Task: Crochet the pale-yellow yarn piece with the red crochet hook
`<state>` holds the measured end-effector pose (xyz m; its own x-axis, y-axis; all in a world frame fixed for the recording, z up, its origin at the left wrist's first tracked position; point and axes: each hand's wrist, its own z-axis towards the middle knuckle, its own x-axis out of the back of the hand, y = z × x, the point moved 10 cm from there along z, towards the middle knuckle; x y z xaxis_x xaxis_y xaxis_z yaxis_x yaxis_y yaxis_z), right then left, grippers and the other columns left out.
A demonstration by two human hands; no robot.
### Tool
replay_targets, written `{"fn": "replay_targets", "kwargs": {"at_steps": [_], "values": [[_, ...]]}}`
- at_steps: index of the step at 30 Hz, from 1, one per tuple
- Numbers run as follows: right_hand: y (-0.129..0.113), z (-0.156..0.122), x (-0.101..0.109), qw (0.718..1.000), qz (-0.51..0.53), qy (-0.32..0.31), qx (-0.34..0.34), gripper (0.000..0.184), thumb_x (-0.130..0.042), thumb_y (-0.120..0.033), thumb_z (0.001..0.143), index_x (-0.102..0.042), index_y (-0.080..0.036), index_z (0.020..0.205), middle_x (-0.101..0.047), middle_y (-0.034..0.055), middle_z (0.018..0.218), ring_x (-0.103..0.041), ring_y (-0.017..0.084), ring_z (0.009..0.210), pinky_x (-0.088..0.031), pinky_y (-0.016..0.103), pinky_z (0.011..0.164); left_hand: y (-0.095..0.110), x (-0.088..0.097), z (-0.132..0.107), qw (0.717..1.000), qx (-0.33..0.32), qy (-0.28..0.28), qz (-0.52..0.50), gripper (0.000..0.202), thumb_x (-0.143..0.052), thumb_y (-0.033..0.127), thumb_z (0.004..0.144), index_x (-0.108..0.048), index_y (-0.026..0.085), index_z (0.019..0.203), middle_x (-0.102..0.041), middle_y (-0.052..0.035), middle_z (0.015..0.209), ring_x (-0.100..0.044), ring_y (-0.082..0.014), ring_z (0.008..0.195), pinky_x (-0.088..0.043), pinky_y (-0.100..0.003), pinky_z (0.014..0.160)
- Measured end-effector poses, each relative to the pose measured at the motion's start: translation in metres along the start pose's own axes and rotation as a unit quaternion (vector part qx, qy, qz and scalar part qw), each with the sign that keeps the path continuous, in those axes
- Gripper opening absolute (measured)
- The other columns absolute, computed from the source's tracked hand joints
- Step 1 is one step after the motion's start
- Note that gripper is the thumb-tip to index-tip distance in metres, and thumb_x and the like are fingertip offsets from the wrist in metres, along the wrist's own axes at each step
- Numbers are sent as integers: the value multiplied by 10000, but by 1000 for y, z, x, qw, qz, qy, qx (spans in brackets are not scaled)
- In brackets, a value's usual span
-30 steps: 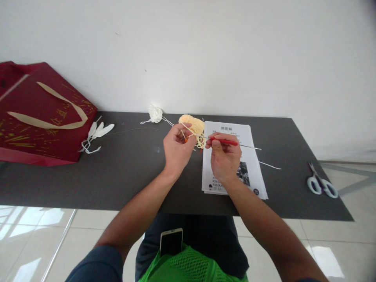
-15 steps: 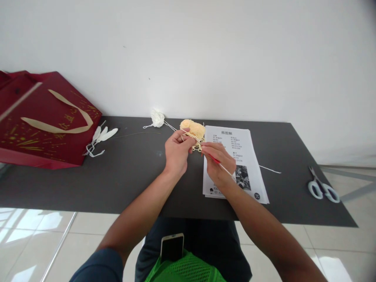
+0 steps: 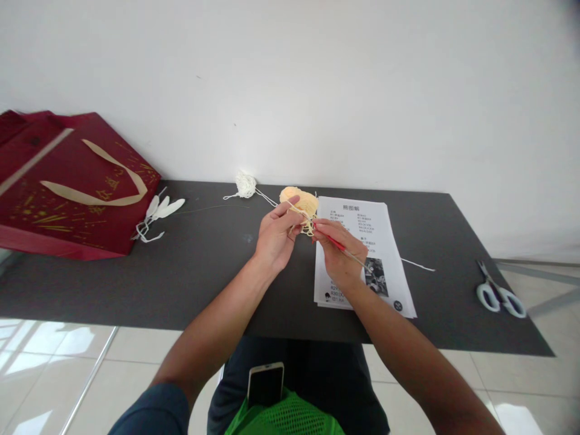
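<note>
My right hand (image 3: 341,249) grips a red-handled crochet hook (image 3: 336,242) like a pen, its thin shaft slanting back over the wrist. My left hand (image 3: 277,232) pinches a small piece of crochet work with strands of white yarn running to its fingers; the piece is mostly covered by the fingertips. Both sets of fingertips nearly meet there. Just behind them lies a pale yellow yarn ball (image 3: 299,199), with loose yellow loops (image 3: 308,226) hanging near the fingers. From a white yarn ball (image 3: 246,185) farther left, a strand leads toward my left hand.
Printed pattern sheets (image 3: 385,232) lie under and beside my right hand. Scissors (image 3: 498,291) rest at the right end of the dark table (image 3: 203,284). White crocheted pieces (image 3: 163,208) lie by a red gift bag (image 3: 81,193) on the left. A phone (image 3: 265,385) is at my lap.
The hook's rear end has swung slightly, and my right hand has shifted a little. My left fingers have opened out somewhat around the work. The whole view has moved slightly.
</note>
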<state>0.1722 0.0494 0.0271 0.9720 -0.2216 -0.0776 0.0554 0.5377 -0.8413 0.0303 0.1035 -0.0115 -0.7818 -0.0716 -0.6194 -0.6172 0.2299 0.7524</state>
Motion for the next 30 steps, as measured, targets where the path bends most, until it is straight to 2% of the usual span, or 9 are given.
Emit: {"fn": "replay_targets", "kwargs": {"at_steps": [3, 7, 10, 13, 16, 19, 22, 24, 30], "values": [[18, 2, 3, 990, 101, 41, -86, 130, -746, -240, 864, -774, -314, 968, -796, 3, 1028, -708, 149, 718, -610, 338, 629, -1, -3, 0, 1000, 3, -13, 13, 501, -781, 114, 615, -684, 128, 1106, -667, 8, 771, -535, -53, 609, -363, -206, 560], [28, 7, -3, 972, 191, 36, -133, 84, -730, -286, 884, -680, -291, 951, -772, -15, 991, -681, 114, 683, -590, 306, 642, 1, -4, 0, 998, -12, -24, 58, 543, -812, 136, 617, -674, 122, 1142, -587, 53, 664, -472, -45, 548, -335, -213, 548], [24, 12, -1, 973, 197, 25, -121, 111, -736, -306, 883, -633, -282, 918, -749, -25, 958, -668, 107, 669, -575, 300, 641, 3, -5, -1, 993, -25, -30, 109, 566, -800, 137, 623, -672, 121, 1174, -535, 83, 593, -420, -43, 499, -303, -222, 528], [12, 14, 6, 987, 144, 21, -72, 112, -734, -285, 887, -627, -272, 917, -741, -17, 936, -648, 102, 638, -552, 296, 618, 7, -3, -1, 985, -47, -15, 166, 587, -771, 135, 633, -665, 106, 1210, -532, 92, 561, -414, -50, 483, -299, -227, 520], [0, 12, 10, 997, 79, 15, -17, 80, -717, -281, 901, -642, -272, 928, -736, 0, 950, -649, 112, 650, -543, 308, 613, 15, 0, -1, 972, -95, 7, 216, 608, -748, 143, 650, -658, 108, 1251, -573, 82, 606, -433, -52, 503, -337, -223, 532], [-7, 9, 11, 999, 29, 16, 6, 62, -699, -292, 913, -645, -279, 940, -732, 9, 966, -660, 126, 692, -550, 318, 618, 23, -1, -4, 950, -161, 9, 267, 588, -723, 150, 683, -668, 137, 1268, -592, 74, 663, -472, -60, 563, -395, -223, 583], [-4, 10, 13, 998, 44, 30, -26, 68, -692, -288, 919, -630, -275, 945, -726, 1, 955, -646, 115, 668, -548, 308, 615, 29, -6, -7, 930, -213, -9, 300, 556, -700, 139, 706, -688, 164, 1261, -606, 62, 692, -500, -71, 607, -430, -230, 630], [2, 12, 15, 993, 89, 42, -68, 103, -714, -290, 905, -616, -265, 926, -724, -9, 922, -626, 101, 629, -533, 291, 593, 29, -8, -7, 927, -223, -30, 300, 545, -695, 124, 708, -698, 173, 1250, -616, 57, 696, -506, -74, 607, -436, -235, 640], [16, 21, 13, 965, 224, 38, -127, 157, -765, -264, 860, -613, -248, 894, -723, -25, 836, -609, 82, 607, -492, 227, 537, 25, -12, -1, 945, -182, -81, 258, 473, -716, 115, 699, -737, 181, 1167, -613, 51, 672, -507, -71, 585, -415, -223, 600]]}}
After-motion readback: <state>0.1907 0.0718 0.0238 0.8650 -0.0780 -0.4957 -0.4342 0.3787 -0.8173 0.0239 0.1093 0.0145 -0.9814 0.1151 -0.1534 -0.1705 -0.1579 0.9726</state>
